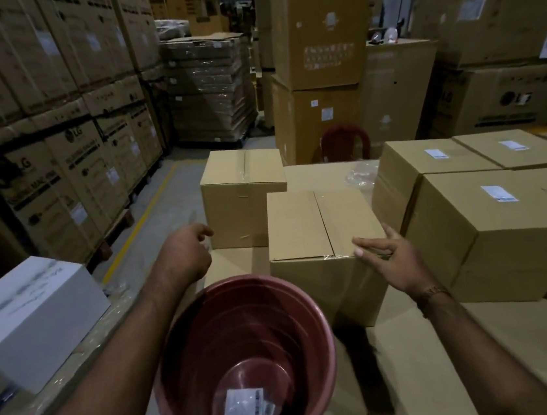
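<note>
Cardboard is nearly everything I see from the head camera. The middle box point(315, 226) stands straight ahead of me on a wide cardboard surface point(520, 349), and its top flaps are closed with clear tape.

The right hand point(397, 261) is wide open, with the fingers point(371, 242) spread and straight. Their tips lie on the front top edge of this box, near its right corner. It grips nothing. A thin bracelet point(431, 291) sits on the wrist.

The left hand point(185, 251) is stretched forward at the left of the box and does not touch it. Its fingers are loosely bent, and I see nothing held in it; the hand is a little blurred. It is just beside the lower left corner of a second box point(243, 190), which stands behind and to the left of the middle one.

Between the two forearms, close to me, stands a red bucket point(328, 337) with some small plastic packets point(248, 406) on its bottom.

On the left lies a white box point(36, 319). On the right are more sealed boxes with white labels point(491, 216), and behind the middle box a red chair point(344, 141) shows.
</note>
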Action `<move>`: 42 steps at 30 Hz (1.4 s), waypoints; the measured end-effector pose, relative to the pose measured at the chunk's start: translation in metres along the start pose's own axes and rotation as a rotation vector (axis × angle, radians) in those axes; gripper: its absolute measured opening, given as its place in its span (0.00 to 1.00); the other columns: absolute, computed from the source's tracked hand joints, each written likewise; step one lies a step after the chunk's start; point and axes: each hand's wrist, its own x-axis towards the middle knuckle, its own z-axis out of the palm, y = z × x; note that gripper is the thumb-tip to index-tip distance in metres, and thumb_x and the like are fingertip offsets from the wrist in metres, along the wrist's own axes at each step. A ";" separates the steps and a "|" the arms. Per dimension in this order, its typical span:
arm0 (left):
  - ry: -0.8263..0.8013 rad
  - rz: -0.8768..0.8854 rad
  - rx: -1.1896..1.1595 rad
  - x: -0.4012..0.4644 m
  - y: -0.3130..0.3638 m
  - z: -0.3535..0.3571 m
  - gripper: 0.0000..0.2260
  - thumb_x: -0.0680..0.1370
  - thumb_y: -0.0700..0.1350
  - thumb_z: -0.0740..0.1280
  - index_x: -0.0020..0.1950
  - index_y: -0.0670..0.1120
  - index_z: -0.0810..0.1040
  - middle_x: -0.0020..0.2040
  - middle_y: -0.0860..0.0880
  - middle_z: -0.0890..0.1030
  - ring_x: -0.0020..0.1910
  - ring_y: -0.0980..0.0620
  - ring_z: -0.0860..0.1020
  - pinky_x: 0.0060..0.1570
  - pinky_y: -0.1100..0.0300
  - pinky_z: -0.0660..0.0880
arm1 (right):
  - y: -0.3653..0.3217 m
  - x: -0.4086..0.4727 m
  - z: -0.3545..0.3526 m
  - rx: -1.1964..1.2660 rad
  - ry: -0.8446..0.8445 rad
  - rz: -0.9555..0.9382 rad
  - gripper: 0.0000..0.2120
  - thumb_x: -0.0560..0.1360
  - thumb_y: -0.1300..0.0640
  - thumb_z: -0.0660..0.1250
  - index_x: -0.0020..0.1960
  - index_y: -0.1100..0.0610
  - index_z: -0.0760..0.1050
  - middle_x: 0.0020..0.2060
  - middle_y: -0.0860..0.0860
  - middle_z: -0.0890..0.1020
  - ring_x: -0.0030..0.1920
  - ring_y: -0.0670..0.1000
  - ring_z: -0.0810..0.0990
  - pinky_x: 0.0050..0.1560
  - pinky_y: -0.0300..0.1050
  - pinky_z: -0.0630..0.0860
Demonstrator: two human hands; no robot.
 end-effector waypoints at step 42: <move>-0.081 -0.199 -0.612 0.075 -0.070 0.035 0.20 0.82 0.47 0.71 0.72 0.40 0.77 0.62 0.48 0.82 0.56 0.49 0.79 0.57 0.56 0.74 | -0.093 0.047 0.121 -0.052 -0.304 -0.126 0.16 0.86 0.52 0.63 0.70 0.38 0.78 0.85 0.52 0.49 0.84 0.55 0.54 0.80 0.51 0.56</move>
